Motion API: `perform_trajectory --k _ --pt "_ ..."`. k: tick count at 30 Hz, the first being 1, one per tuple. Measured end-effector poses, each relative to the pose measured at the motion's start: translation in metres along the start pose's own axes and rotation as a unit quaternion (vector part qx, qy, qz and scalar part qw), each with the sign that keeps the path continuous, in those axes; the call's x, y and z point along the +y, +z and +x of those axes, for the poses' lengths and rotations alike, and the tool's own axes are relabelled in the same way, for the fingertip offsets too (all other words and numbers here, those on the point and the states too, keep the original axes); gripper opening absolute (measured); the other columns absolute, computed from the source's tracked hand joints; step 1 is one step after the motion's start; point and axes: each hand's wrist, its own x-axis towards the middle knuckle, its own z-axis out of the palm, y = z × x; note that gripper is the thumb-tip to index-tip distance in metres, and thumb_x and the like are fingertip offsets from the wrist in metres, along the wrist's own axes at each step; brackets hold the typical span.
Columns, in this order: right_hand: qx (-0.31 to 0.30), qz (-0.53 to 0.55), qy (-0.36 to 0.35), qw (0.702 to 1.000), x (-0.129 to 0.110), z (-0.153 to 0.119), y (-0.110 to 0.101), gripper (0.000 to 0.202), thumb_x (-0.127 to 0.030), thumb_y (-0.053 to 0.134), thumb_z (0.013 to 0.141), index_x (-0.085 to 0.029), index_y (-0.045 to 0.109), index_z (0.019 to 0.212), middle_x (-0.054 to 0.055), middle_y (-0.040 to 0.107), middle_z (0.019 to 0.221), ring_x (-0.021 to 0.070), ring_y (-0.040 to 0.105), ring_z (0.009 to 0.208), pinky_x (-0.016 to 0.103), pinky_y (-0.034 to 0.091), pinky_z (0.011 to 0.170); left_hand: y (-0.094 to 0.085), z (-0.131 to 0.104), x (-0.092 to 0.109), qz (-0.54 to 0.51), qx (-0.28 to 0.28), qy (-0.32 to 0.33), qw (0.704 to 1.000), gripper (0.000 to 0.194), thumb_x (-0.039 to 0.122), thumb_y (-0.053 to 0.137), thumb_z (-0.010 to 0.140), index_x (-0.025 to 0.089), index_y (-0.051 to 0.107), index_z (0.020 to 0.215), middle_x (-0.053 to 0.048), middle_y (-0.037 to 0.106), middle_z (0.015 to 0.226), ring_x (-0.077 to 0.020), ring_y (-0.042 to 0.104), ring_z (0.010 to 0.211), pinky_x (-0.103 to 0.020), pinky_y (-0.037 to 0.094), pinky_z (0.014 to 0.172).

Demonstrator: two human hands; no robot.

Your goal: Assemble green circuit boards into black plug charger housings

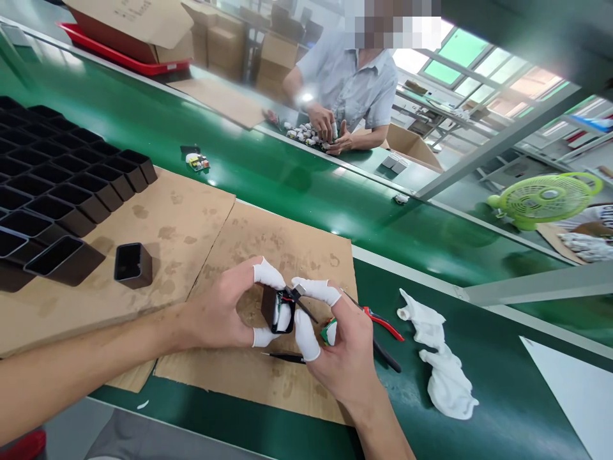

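Casing [269, 313] between two hands

Over cardboard [220, 367] on the green bench [412, 390], the left hand's [220, 313] grip is closed around the upright-tilted black casing, thumb and finger in white covers. The right hand's [347, 345] grip pinches a dark strip [309, 310] with a metallic end at the opening. From the casing, tweezers [290, 358] lie at six o'clock, pliers [385, 324] at three, rows of dark boxes [71, 204] at ten; a co-worker [354, 89] sits at one.
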Motion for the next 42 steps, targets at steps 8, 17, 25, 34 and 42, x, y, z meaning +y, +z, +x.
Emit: perform_trajectory --k 8,17,25,34,42 --pt "0.083 -0.058 -0.045 0.994 0.008 -0.003 0.010 0.041 -0.006 0.069 0.107 -0.033 0.076 0.137 0.002 0.089 0.115 0.0206 0.087 0.093 0.030 0.072 0.077 -0.004 0.003 0.000 0.158 -0.033 0.019 0.987 0.049 0.015 0.080 0.087 0.021 0.064 0.133 -0.005 0.068 0.099 -0.0217 0.067 0.085 -0.033 0.058 0.074" --pt "0.126 0.000 -0.021 0.992 0.006 -0.006 0.011 0.036 -0.007 0.067 0.106 -0.033 0.075 0.129 0.002 0.088 0.108 0.0195 0.087 0.092 0.029 0.073 0.078 0.002 0.002 -0.003 0.071 -0.027 -0.003 0.997 0.051 0.018 0.083 0.084 0.026 0.065 0.131 -0.002 0.067 0.095 -0.0202 0.064 0.079 -0.033 0.054 0.068" --pt "-0.016 0.221 0.185 0.957 0.011 -0.010 0.012 0.043 -0.045 0.081 0.105 -0.036 0.067 0.145 0.004 0.079 0.139 0.0255 0.078 0.130 0.040 0.069 0.111 0.004 -0.001 -0.002 0.021 -0.006 -0.055 0.998 0.061 0.024 0.091 0.076 0.029 0.068 0.132 -0.004 0.073 0.105 -0.0235 0.073 0.086 -0.037 0.061 0.073" --pt "0.039 -0.034 -0.027 0.998 0.019 0.000 -0.004 0.053 -0.001 0.049 0.108 -0.037 0.079 0.132 0.006 0.076 0.130 0.0221 0.078 0.116 0.041 0.065 0.090 0.006 0.008 0.009 0.116 -0.001 -0.024 0.993 0.047 0.016 0.083 0.079 0.024 0.073 0.124 0.000 0.064 0.087 -0.0177 0.062 0.072 -0.029 0.051 0.060" --pt "0.065 -0.104 -0.065 0.990 0.012 0.002 -0.001 0.027 -0.016 0.072 0.103 -0.027 0.075 0.128 0.014 0.076 0.131 0.0317 0.078 0.120 0.050 0.067 0.091 0.001 0.008 0.014 0.169 0.031 0.001 0.985 0.049 0.017 0.081 0.082 0.024 0.072 0.130 -0.001 0.063 0.090 -0.0180 0.062 0.073 -0.030 0.053 0.061"
